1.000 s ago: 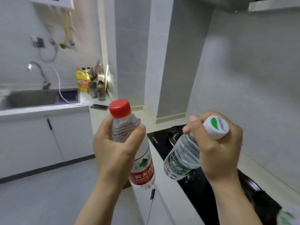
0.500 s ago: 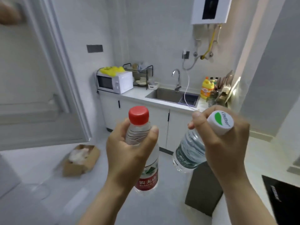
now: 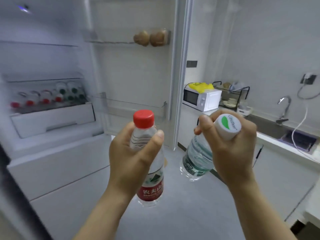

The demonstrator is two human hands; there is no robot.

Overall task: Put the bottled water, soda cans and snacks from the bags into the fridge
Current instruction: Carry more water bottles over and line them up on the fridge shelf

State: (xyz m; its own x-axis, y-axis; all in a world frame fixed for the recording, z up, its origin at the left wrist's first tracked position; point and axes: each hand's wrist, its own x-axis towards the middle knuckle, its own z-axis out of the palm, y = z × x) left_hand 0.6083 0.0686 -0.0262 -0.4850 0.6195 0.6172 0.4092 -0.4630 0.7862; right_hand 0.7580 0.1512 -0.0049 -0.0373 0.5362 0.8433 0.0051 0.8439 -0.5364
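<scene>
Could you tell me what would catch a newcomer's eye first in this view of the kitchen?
Front and centre, the left hand grips a red-capped water bottle upright, while the right hand holds a white-capped bottle tilted beside it. Behind them to the left the fridge stands open, with a row of bottles lying on a shelf and two brown round items in its door rack.

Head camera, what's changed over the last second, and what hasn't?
The view swung left, from the stove past the sink to the open fridge, now straight ahead with bottles on its shelf. Nothing was picked up or released: the left hand still grips the red-capped bottle, the right hand the white-capped bottle.
</scene>
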